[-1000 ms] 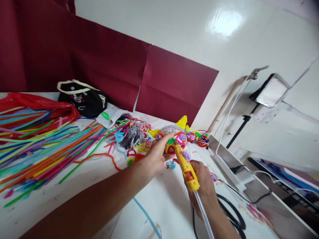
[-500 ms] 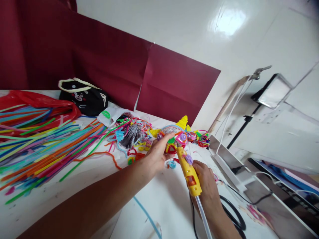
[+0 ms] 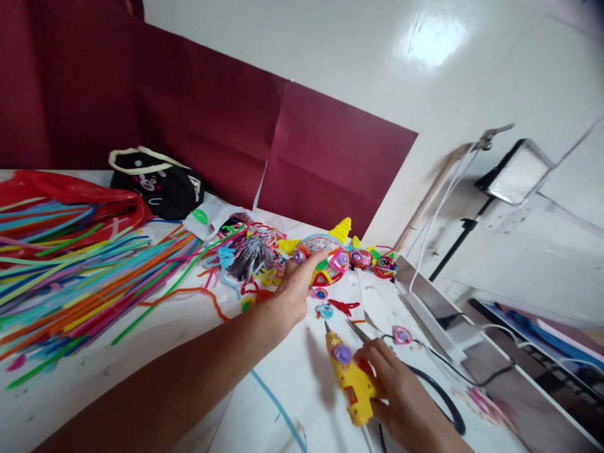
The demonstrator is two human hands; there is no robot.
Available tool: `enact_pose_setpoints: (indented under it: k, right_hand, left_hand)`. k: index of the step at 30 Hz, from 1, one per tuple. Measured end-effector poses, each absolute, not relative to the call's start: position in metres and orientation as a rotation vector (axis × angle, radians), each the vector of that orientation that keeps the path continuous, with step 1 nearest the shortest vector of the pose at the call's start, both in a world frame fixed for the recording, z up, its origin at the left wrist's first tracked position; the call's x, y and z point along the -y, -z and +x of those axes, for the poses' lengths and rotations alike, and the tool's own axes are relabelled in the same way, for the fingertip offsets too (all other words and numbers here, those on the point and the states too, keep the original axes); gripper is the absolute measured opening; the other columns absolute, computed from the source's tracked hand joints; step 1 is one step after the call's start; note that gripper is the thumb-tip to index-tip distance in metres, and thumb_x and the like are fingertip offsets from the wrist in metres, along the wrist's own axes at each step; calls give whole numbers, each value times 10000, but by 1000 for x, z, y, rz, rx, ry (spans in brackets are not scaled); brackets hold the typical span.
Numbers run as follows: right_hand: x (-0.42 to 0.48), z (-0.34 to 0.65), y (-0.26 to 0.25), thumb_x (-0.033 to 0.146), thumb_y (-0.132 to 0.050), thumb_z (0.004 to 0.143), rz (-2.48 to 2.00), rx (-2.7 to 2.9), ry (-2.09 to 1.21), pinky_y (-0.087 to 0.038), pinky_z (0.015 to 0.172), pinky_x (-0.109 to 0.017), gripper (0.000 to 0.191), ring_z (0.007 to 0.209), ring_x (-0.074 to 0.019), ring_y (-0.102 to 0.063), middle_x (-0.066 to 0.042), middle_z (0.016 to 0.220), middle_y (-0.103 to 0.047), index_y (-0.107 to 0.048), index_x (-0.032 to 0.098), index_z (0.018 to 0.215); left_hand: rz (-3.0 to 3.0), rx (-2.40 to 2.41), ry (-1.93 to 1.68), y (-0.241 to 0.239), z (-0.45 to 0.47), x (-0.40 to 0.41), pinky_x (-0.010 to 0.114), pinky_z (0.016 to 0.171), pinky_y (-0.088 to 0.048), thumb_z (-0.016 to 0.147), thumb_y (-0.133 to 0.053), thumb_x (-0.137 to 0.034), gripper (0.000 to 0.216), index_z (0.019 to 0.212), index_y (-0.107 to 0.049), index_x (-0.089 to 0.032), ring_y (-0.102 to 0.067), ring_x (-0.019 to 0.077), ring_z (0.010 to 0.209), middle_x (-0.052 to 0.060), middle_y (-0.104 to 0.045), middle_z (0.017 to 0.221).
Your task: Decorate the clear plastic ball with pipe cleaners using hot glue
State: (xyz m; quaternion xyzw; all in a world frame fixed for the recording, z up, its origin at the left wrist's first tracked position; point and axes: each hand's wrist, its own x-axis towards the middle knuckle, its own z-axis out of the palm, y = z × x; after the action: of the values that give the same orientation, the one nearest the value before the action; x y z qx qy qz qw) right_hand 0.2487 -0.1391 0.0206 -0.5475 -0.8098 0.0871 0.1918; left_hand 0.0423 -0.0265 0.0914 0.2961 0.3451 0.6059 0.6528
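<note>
My left hand (image 3: 295, 290) reaches over the white table (image 3: 306, 377) and pinches the edge of a colourful round pipe-cleaner craft (image 3: 324, 255) with yellow horns. My right hand (image 3: 401, 396) is wrapped round a yellow hot glue gun (image 3: 348, 376), held low near the table with its nozzle pointing away from me, a purple round piece on its top. Small loose craft pieces lie between both hands: a blue ring (image 3: 324, 310), a red squiggle (image 3: 343, 306) and a pink triangle (image 3: 402, 335).
A big spread of coloured pipe cleaners (image 3: 89, 277) covers the left of the table beside a red bag (image 3: 70, 195) and a black bag (image 3: 158, 182). Two more finished crafts (image 3: 375, 261) lie at the far edge. Black cable (image 3: 438, 390) loops on the right. Dark red paper stands behind.
My right hand has pulled the glue gun back from the craft, toward me and down near the table. My left hand stays on the craft, which shifted slightly.
</note>
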Motion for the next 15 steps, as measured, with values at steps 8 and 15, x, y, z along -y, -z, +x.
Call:
enact_pose_setpoints:
  k: [8,15]
  right_hand:
    - [133,239,-38,114,-658,733,-1710,2441,-457,-510,957,-386,406,1096,-257,-640,-122,1188,-638,-658,197,1131]
    - [122,213,-88,302,-600,927,-1211,2012,-59,-546,676,-279,139,787,-170,-662,-45,939,-706,-674,225,1016]
  left_hand:
    - [742,-785,-1406,-87,43,27,388,862,-534,572,-883,-450,578,1076,-680,-254,-652,294,1133,83,-733,1166]
    - [737,-745,-1408,-97,47,41,357,761,-552,578,-887,-442,557,1042,-649,-245,-705,262,963,67,-755,1019]
